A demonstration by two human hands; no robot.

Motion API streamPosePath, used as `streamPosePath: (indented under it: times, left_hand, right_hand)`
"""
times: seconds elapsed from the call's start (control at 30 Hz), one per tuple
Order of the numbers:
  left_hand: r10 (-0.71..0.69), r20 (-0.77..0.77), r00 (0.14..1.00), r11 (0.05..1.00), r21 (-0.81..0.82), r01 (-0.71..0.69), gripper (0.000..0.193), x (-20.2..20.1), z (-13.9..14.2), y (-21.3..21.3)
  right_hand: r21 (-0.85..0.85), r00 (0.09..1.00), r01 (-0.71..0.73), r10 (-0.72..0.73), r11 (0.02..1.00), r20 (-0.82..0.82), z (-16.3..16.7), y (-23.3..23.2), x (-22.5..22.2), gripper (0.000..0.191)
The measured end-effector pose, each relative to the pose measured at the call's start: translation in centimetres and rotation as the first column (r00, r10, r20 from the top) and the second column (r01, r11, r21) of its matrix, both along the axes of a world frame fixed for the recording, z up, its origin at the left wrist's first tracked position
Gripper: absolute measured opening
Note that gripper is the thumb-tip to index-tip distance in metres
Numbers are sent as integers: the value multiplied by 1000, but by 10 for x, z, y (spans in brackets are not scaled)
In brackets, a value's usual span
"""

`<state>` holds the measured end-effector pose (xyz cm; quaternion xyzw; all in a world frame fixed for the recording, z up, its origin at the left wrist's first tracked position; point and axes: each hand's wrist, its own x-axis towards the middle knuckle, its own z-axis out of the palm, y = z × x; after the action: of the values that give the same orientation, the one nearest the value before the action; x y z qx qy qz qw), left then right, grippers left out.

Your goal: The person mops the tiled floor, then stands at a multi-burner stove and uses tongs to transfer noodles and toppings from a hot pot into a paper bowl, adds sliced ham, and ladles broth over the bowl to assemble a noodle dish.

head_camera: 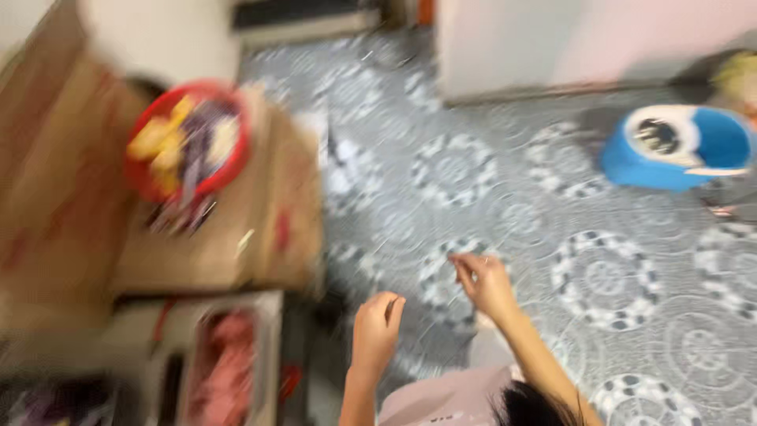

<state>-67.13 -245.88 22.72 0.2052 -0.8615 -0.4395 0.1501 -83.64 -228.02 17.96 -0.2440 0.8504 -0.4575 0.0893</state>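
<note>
Left hand (377, 325) loosely curled, right hand (482, 282) pinched, contents unclear, brown cardboard box (229, 229) left.

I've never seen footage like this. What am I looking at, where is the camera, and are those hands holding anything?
There is no machine here. The single picture comes from a camera worn on a person's head, looking down, and it is blurred. The left hand and right hand are raised over a grey tiled floor with ring patterns. Their fingers look pinched together, but the blur hides whether they hold anything. To the left, a round red bowl of yellow and purple pieces sits on a brown cardboard box. A blue and white plastic tub stands on the floor to the right.
</note>
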Motion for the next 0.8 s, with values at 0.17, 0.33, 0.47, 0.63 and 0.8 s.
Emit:
streamPosePath:
  times: [0.17, 0.33, 0.47, 0.63, 0.8]
  left_hand:
    - [-181, -99, 979, 983, 18, 183, 29, -176, -13, 83]
    - [-281, 42, 959, 959, -14, 282, 35, -316, -24, 143]
    - [-228, 181, 957, 965, -92, 247, 42, -400, -40, 165]
    - [-226, 250, 941, 974, 41, 223, 37, -519, -76, 157]
    - [-371, 60, 927, 926, -56, 374, 26, -697, -89, 120]
  right_hand:
    - [22, 950, 61, -52, 998, -307, -2, 118, -118, 15]
    - [43, 967, 236, -230, 971, -109, 1, 201, -236, 18]
    - [40, 970, 217, -212, 975, -116, -11, 212, -314, 17]
    - [125, 1000, -7, 4, 992, 21, -36, 188, -444, 21]
    - [270, 996, -83, 84, 959, 8, -38, 168, -600, 27]
